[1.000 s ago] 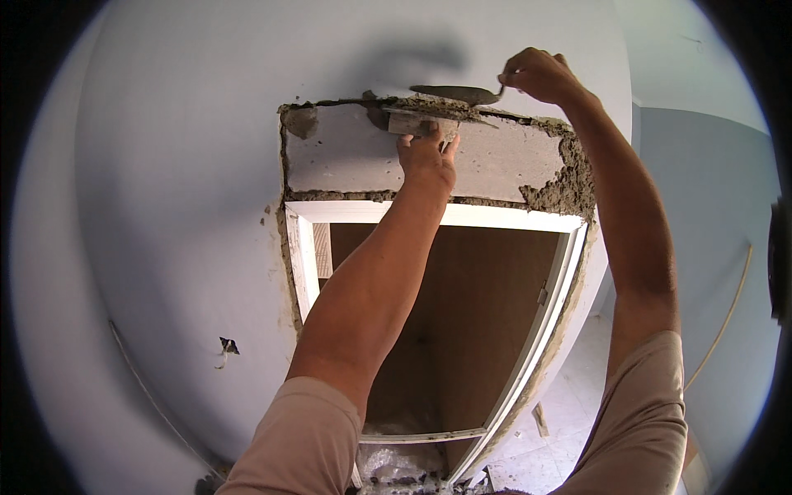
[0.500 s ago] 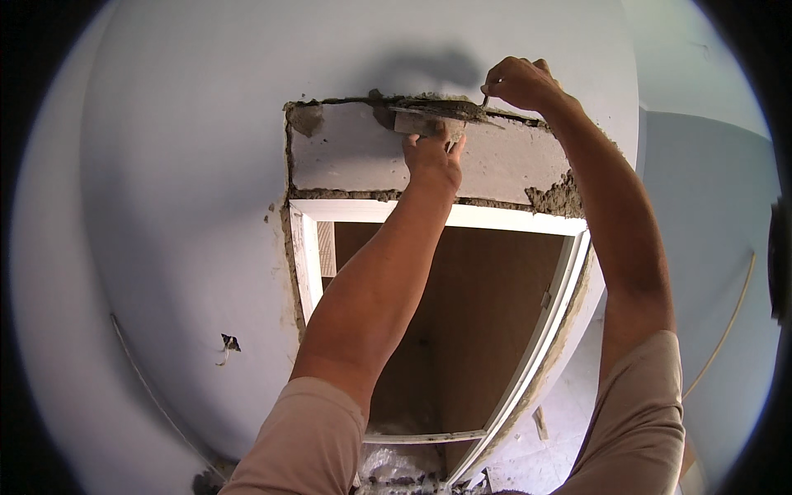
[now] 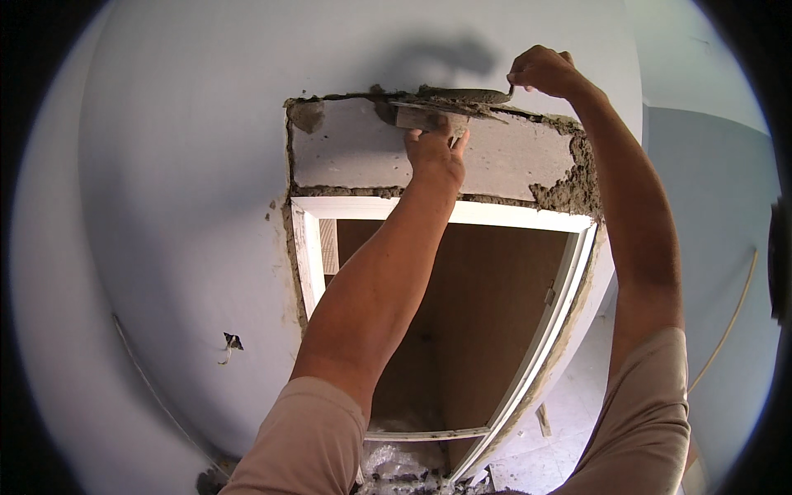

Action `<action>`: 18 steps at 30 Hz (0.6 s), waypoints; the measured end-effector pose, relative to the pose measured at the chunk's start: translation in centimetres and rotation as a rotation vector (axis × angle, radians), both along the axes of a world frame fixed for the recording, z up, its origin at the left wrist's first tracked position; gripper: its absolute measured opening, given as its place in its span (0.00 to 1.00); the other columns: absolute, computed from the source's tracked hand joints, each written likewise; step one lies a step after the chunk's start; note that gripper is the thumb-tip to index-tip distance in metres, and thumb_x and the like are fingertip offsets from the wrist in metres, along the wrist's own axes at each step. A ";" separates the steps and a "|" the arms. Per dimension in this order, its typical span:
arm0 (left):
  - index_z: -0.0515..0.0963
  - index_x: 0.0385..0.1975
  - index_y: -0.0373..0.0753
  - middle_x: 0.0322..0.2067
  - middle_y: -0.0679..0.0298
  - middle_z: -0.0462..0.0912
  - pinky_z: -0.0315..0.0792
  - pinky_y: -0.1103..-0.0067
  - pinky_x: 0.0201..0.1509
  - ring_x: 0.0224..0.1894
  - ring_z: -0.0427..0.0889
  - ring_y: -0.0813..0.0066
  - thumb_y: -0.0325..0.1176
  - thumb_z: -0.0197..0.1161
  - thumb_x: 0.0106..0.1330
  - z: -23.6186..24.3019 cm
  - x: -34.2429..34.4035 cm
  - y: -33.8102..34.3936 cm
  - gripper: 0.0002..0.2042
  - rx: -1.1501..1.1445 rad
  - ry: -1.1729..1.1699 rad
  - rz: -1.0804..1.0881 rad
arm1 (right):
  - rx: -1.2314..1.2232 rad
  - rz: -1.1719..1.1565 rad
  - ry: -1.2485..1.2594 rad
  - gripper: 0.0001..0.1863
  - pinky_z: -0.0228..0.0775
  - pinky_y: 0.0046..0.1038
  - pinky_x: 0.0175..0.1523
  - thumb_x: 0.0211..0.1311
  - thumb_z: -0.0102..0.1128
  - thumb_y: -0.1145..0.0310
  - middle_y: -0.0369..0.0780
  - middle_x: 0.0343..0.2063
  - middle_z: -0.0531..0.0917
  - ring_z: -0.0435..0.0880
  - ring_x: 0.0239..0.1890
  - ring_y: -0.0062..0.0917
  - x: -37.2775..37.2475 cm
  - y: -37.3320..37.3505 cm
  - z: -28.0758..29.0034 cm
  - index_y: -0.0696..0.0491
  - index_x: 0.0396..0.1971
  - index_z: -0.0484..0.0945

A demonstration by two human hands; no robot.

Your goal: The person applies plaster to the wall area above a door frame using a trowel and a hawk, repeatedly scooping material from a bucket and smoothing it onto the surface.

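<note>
My left hand grips a flat float from below, with its fingers bent against it and grey mortar on its upper edge. My right hand is closed on the thin handle of a trowel, whose dark, mortar-smeared blade lies level just over the float at a rough seam in the wall. Below the seam is a pale panel, edged with cracked gaps and rough mortar at its right end. Where float and blade meet the seam is partly hidden.
A white door frame opens below the panel onto a brown interior. The pale wall has a hole with wires and a thin cable low left. At right are a blue wall with a hanging yellow cord and a pale floor.
My right hand dipped leftward with the trowel half a second ago and has since moved up and rightward. My left hand and float have shifted slightly right in the picture.
</note>
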State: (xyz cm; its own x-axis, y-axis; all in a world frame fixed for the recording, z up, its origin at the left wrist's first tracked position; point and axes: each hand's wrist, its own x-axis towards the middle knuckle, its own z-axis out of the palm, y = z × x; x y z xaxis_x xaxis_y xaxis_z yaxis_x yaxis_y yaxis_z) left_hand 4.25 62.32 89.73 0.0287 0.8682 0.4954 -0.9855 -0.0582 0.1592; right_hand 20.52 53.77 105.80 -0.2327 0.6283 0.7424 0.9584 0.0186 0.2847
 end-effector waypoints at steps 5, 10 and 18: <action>0.55 0.64 0.40 0.62 0.54 0.64 0.62 0.54 0.74 0.64 0.68 0.57 0.16 0.52 0.69 -0.2 -0.3 0.2 0.25 -0.011 -0.009 0.020 | 0.123 -0.095 0.099 0.13 0.58 0.51 0.60 0.59 0.62 0.51 0.29 0.40 0.86 0.75 0.54 0.31 -1.1 0.3 -1.5 0.39 0.39 0.87; 0.55 0.64 0.39 0.62 0.53 0.64 0.61 0.53 0.74 0.64 0.68 0.57 0.16 0.52 0.69 -0.2 0.1 0.3 0.26 0.012 -0.004 0.014 | 0.125 -0.026 0.060 0.13 0.49 0.45 0.67 0.59 0.64 0.51 0.34 0.34 0.86 0.80 0.48 0.28 0.4 0.0 -0.3 0.41 0.37 0.88; 0.53 0.65 0.38 0.62 0.50 0.63 0.61 0.53 0.74 0.65 0.66 0.55 0.15 0.56 0.66 -0.6 0.0 0.7 0.29 0.060 -0.024 0.016 | 0.168 -0.263 0.096 0.17 0.61 0.59 0.61 0.60 0.64 0.49 0.29 0.55 0.80 0.65 0.64 0.43 -3.4 -2.6 -2.6 0.35 0.47 0.83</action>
